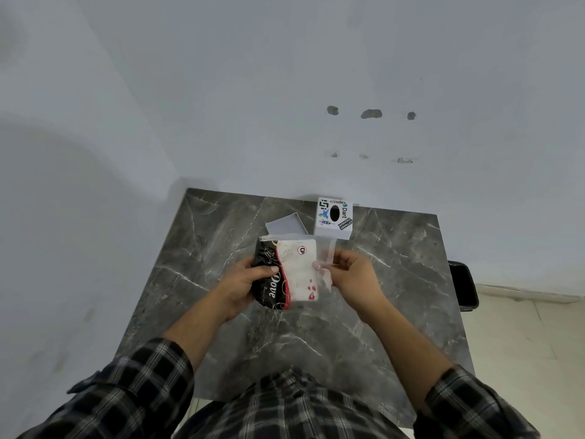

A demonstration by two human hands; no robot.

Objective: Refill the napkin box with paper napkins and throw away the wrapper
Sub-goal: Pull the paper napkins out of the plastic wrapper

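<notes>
Head view looks down on a dark grey marble-patterned table (316, 337), the largest thing here, set against a pale wall. Beyond the fingers, at the far edge of the table, stands a white cube-shaped napkin box covered in stickers (335, 218) with a dark oval opening on top; just left of it lies a flat pale grey rectangular lid or panel (285, 224), well apart from the hands. A black bin (463, 286) sits off the right edge of the table, lower down.

Between the hands, held above the table, is a black, red and white plastic-wrapped pack of paper napkins (286, 274). Its long axis runs roughly away from the person, tilted slightly, with the far end aimed toward the box. The left hand (250, 280) has its fingers clamped around the black side of the pack. The right hand (348, 274) pinches a clear strip of wrapper (327, 258) at the pack's right edge, fingers together on the film.

Risks, as I judge them: a hard pull could tear the film unevenly and spill napkins onto the table, or rip the napkins themselves. A loose left grip would let the pack twist and slip free.
</notes>
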